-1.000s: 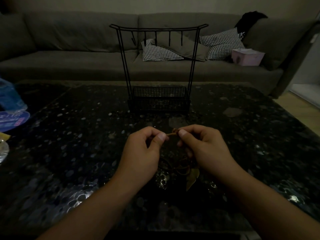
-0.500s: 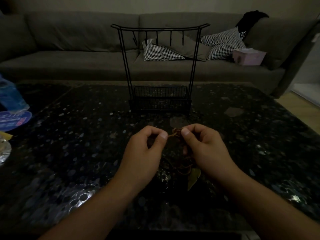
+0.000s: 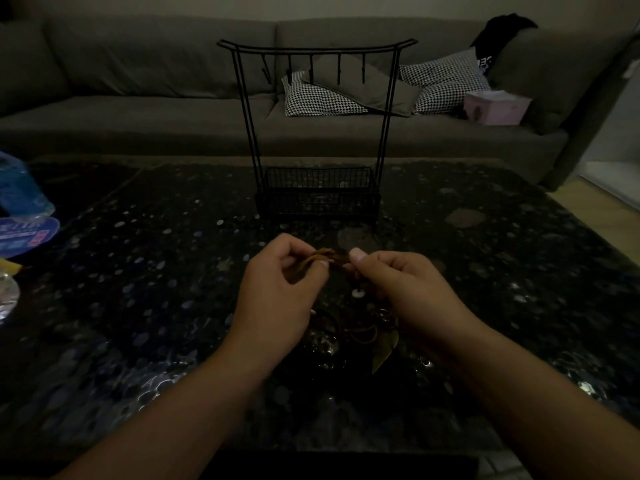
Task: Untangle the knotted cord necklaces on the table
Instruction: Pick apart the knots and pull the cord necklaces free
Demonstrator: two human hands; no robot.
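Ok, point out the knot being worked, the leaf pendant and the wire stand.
knot (image 3: pixel 323 258), head view, on the bunched brown cord between the two thumbs.
leaf pendant (image 3: pixel 385 351), head view, on the middle of the leaf blade.
wire stand (image 3: pixel 317 195), head view, on the basket's front wall.

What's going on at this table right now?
A person is picking at a knot in brown cord, pinched between the left hand and right hand above the dark table. The rest of the tangle, with a leaf pendant, hangs below. The black wire stand behind holds no necklaces yet.
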